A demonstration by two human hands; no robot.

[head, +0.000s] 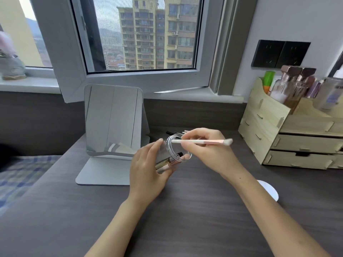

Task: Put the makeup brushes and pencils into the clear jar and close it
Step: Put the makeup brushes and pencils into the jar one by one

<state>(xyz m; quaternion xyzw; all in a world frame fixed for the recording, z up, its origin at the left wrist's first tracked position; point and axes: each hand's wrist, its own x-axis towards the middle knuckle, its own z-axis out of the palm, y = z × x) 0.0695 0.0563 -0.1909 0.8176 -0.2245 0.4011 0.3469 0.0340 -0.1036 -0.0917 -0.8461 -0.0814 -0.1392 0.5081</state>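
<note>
My left hand grips the clear jar above the dark desk, tilted so its open mouth faces right. Inside lie a gold-barrelled item and a pink-ferruled brush. My right hand pinches a white-handled makeup brush with a pink ferrule and pale bristles. It is held level, handle tip at the jar's rim, bristles pointing right. A few dark pencils and brushes lie on the desk behind the jar, partly hidden. The white round lid rests on the desk, half covered by my right forearm.
A standing mirror with a flat base stands left of the jar. A wooden drawer organiser holding bottles sits at the right. The window sill runs along the back. A checked blanket lies at the left edge.
</note>
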